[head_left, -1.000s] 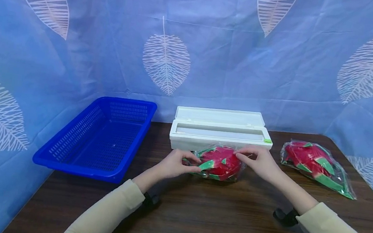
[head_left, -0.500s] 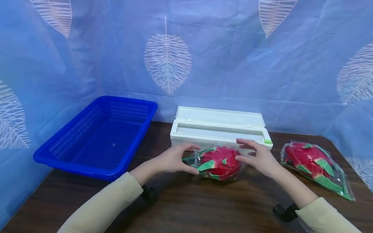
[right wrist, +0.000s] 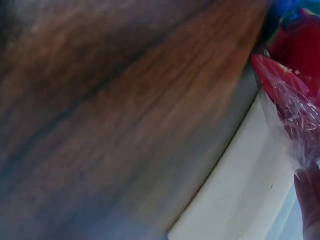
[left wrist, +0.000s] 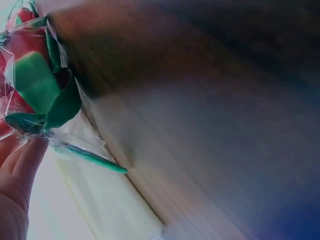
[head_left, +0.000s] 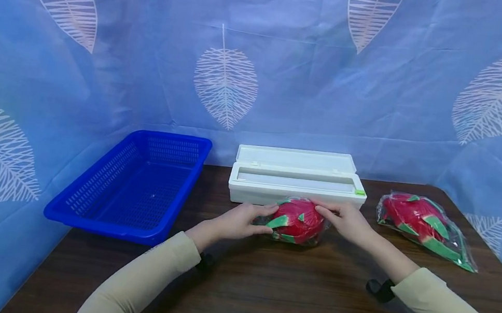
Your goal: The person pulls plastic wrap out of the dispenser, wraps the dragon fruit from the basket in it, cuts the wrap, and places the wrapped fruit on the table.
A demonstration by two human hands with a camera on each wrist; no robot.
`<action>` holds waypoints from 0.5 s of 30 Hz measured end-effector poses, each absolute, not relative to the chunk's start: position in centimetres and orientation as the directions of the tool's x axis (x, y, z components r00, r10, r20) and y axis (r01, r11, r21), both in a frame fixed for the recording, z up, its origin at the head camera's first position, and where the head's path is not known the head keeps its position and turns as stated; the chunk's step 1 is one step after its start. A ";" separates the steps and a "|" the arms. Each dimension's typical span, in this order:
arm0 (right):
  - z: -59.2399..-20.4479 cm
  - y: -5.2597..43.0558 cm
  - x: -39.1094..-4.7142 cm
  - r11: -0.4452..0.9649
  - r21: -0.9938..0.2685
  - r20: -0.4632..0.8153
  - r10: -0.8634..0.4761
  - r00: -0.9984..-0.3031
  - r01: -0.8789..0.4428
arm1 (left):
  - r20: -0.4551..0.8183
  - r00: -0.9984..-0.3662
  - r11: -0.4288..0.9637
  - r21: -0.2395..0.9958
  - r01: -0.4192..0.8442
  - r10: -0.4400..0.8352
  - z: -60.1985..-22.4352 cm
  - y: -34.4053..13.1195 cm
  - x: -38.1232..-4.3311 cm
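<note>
A red dragon fruit with green scales [head_left: 296, 222], wrapped in clear plastic film, lies on the table in front of the white box. My left hand [head_left: 238, 220] grips its left end, thumb on the near side and fingers over the far side. At the right end, my right hand [head_left: 348, 222] pinches the film [right wrist: 300, 120] between thumb and fingers. In the left wrist view, fingers [left wrist: 30, 160] press the gathered film below the green scales [left wrist: 37, 80]. A second dragon fruit [head_left: 422, 219], also in film, lies to the right, apart from both hands.
The white long box [head_left: 293, 199] stands behind the fruit with its lid raised, a green tab at its right end. A blue plastic basket [head_left: 103, 227] is at the left. Dark wooden table [head_left: 262, 293] lies in front; a blue leaf-patterned cloth [head_left: 287, 88] hangs behind.
Both hands loosened and spread their fingers at the ends of the fruit half a second ago; now they have closed in on it again. The fruit has barely moved.
</note>
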State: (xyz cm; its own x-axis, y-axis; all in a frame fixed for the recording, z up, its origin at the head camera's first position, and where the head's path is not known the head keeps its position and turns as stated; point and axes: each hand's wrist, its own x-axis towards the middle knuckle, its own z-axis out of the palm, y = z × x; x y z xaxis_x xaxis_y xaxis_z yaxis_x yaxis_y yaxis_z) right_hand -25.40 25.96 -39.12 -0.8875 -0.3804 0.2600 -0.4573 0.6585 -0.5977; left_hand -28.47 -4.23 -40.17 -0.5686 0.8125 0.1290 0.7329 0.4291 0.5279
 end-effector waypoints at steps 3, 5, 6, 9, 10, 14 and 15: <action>-38.7 26.1 -25.2 0.673 -0.581 0.223 -0.409 -0.885 -0.458 | 0.122 -0.543 0.407 0.531 0.743 0.831 -40.1 -4.5 -28.7; -38.5 26.5 -25.1 0.672 -0.584 0.209 -0.416 -0.885 -0.454 | 0.112 -0.544 0.406 0.545 0.733 0.832 -40.0 -4.6 -28.8; -38.4 26.8 -25.1 0.671 -0.598 0.195 -0.410 -0.891 -0.439 | 0.107 -0.545 0.406 0.552 0.729 0.832 -40.0 -4.7 -28.9; -38.5 28.0 -24.8 0.660 -0.632 0.190 -0.374 -0.908 -0.405 | 0.093 -0.540 0.404 0.561 0.723 0.837 -39.8 -4.6 -29.0; -38.7 28.4 -24.7 0.649 -0.650 0.189 -0.366 -0.911 -0.395 | 0.087 -0.538 0.406 0.560 0.723 0.838 -39.8 -4.5 -29.0; -39.1 29.4 -24.7 0.588 -0.714 0.162 -0.389 -0.907 -0.380 | 0.075 -0.543 0.414 0.561 0.716 0.836 -39.6 -4.4 -29.0; -39.2 29.4 -24.7 0.579 -0.722 0.156 -0.398 -0.904 -0.379 | 0.076 -0.546 0.418 0.560 0.716 0.834 -39.6 -4.4 -29.1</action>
State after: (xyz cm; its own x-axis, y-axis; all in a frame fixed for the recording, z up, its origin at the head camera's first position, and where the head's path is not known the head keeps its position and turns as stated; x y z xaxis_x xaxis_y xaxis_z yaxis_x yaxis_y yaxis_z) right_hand -24.75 29.45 -39.17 -0.9041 -0.3977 0.1563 -0.3795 0.5790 -0.7216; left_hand -29.06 -4.39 -39.56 -0.5465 0.8340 0.0764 0.7156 0.4176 0.5599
